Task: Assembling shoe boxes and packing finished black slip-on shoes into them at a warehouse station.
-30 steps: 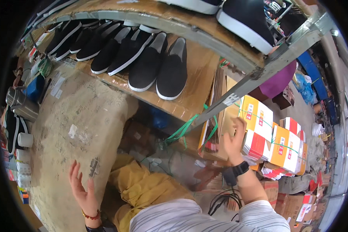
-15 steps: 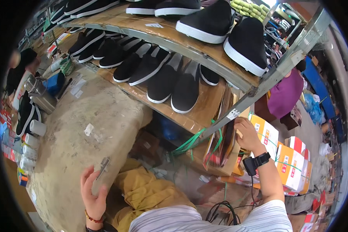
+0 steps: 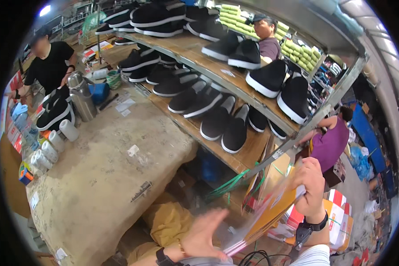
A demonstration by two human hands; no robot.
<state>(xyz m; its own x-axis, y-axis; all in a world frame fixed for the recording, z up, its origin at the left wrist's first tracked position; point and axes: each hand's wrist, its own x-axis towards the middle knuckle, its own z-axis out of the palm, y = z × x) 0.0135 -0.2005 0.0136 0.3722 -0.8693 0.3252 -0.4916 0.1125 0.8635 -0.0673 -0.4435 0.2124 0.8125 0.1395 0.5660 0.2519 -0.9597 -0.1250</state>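
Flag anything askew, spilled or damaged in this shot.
Nothing damaged or spilled. Loose green strapping trails from under the lower shelf, and crumpled yellow-brown bags lie on the floor. The right hand grips a flat orange-yellow carton, motion-blurred, with the left hand open beside its lower end.

One head-worn fisheye view looks down and forward from the person's own height, close above the hands. The left hand and right hand enter at the lower edge, nearest the lens. Ahead of and above the hands the wooden shelf bends across the frame; left of the left hand spreads the worktable.
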